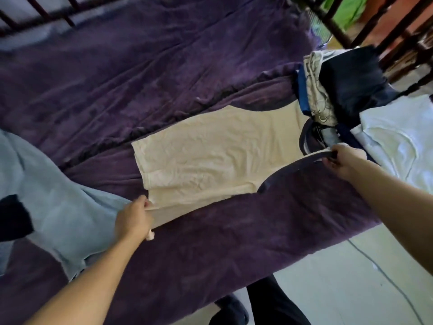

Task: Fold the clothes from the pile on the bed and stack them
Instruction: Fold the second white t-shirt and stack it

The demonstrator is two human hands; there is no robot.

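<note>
- Head view: a cream sleeveless top (210, 148) lies flat on the bed (257, 231) for folding.
- The left hand (134, 218) pinches its hem corner; the right hand (343, 160) grips the navy-trimmed shoulder strap, keeping it taut.
- Folded clothes (346, 85) are stacked just beyond the top's neckline.

Soft, even daylight, moderately bright, no hard shadows. Brightest area is the white fabric (398, 137) at the right edge of the bed (164, 66), nearly blown out, detail lost. Purple cover reads dark, creases faintly shaded. Whole frame slightly soft; far rails (46, 12) and the left edge smeared by motion blur. Wide-angle distortion bends lines toward the corners.
</note>
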